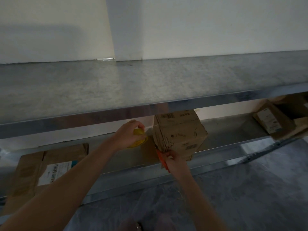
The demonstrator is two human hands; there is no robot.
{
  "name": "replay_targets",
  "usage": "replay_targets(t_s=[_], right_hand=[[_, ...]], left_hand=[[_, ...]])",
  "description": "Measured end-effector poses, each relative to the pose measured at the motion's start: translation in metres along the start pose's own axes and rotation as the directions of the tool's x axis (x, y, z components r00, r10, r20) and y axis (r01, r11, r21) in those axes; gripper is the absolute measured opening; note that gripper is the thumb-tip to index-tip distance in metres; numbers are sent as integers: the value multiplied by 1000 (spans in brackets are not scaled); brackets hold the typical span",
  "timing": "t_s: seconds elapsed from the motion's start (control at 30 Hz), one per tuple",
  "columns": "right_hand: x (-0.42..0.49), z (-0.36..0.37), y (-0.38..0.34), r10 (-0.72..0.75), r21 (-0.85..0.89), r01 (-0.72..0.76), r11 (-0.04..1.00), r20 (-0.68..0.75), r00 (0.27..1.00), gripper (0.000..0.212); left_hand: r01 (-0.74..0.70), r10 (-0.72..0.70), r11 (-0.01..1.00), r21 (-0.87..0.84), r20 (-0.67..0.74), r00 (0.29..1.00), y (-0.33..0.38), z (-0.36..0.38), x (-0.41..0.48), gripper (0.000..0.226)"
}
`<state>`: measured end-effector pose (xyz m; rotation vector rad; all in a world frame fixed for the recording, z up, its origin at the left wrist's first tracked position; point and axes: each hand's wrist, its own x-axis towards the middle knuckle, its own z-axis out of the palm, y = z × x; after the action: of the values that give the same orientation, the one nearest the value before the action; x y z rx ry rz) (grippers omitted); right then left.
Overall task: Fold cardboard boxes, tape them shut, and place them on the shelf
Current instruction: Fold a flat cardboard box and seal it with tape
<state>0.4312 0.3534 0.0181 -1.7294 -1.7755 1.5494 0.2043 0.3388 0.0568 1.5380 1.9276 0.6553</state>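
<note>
A folded brown cardboard box stands on the lower metal shelf, under the upper shelf. My left hand grips a yellow tape roll just left of the box. A strip of brown tape stretches from the roll to the box's near left corner. My right hand holds an orange cutter at that lower corner, against the tape.
A flattened cardboard box with a white label lies on the lower shelf at the left. More boxes sit at the right end. The upper shelf juts out above my hands. Grey floor lies below.
</note>
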Motion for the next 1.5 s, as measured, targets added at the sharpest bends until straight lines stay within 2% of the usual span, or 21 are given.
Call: replay_targets(t_s=[0.07, 0.2, 0.33, 0.4, 0.47, 0.57, 0.63, 0.77, 0.83, 0.93, 1.03, 1.1, 1.2, 1.3, 1.43, 1.5], right_hand=[[2, -1, 3, 6, 8, -6, 1000, 9, 1000, 65], [-7, -6, 7, -37, -162, 41, 986, 24, 999, 46], [-40, -27, 28, -80, -276, 60, 959, -60, 995, 28], [-56, -42, 44, -165, -351, 108, 930, -135, 977, 29], [-66, -62, 62, -314, -497, 184, 848, -190, 930, 36], [-67, -98, 81, -550, -640, 287, 713, -255, 795, 34], [-59, -125, 85, -588, -656, 271, 705, -327, 739, 29], [-22, -171, 81, -537, -656, 153, 740, -437, 722, 33], [10, -183, 84, -436, -610, 83, 788, -458, 775, 36], [64, -188, 97, -201, -512, -65, 856, -447, 872, 40], [116, -189, 117, -89, -439, -97, 893, -385, 919, 43], [145, -190, 125, -99, -441, -68, 895, -344, 934, 46], [163, -188, 120, -120, -469, -33, 883, -292, 949, 37], [163, -189, 113, -148, -472, 33, 881, -209, 967, 47], [159, -198, 122, -206, -684, 60, 727, -135, 969, 53], [146, -204, 126, -250, -694, 92, 714, -130, 959, 50]], left_hand=[[-8, 8, 1000, -13, -6, 1000, 2, 3, -1, 25], [17, -16, 1000, 7, -22, 1000, 2, 6, 0, 27], [33, -31, 999, 32, -52, 998, -1, 5, 2, 29], [33, -32, 999, 34, -49, 998, -2, 4, 3, 29], [35, -34, 999, 27, -40, 999, -1, 5, 4, 28], [58, -57, 998, 32, -53, 997, 3, 7, 7, 26], [83, -80, 996, 41, -69, 994, 4, 9, 10, 23], [126, -122, 991, 42, -100, 988, 7, 12, 9, 21], [151, -145, 988, 44, -113, 983, 11, 14, 7, 24], [199, -193, 980, 29, -145, 970, 21, 17, 1, 27], [233, -230, 972, -3, -182, 956, 28, 23, -4, 23], [261, -264, 964, -44, -189, 946, 30, 28, -9, 21], [309, -321, 947, -90, -209, 924, 34, 36, -15, 25], [327, -345, 938, -115, -224, 911, 41, 42, -19, 27], [321, -333, 943, -87, -235, 913, 47, 43, -20, 30], [324, -332, 943, -74, -219, 917, 48, 41, -21, 30]])
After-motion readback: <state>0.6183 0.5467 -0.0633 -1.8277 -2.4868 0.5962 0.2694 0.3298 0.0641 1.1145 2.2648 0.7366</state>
